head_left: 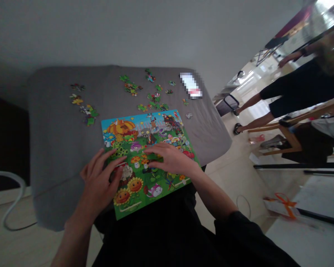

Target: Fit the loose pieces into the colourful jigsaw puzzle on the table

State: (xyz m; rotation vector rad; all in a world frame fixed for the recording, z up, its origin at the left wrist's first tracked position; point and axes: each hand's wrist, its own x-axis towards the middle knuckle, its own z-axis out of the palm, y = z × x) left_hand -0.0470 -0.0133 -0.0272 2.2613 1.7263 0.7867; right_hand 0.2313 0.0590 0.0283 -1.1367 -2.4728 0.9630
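Observation:
A colourful cartoon jigsaw board (149, 155) lies on a grey cushioned seat (52, 141), its near edge over my lap. My left hand (100, 181) rests flat on the board's left side, fingers spread and pointing up-right. My right hand (169, 159) lies palm down across the board's middle, fingers stretched to the left and pressing on the picture. Neither hand holds a piece that I can see. Loose puzzle pieces (130, 88) are scattered on the seat beyond the board, with another small cluster (85, 107) to the left.
A blurred phone-like object (191, 85) lies at the seat's far right. Another person (289, 92) in dark clothes stands at the right beside a wooden chair (292, 137). A white cable (13, 200) loops on the floor at left. An orange-handled item (284, 204) lies on the floor.

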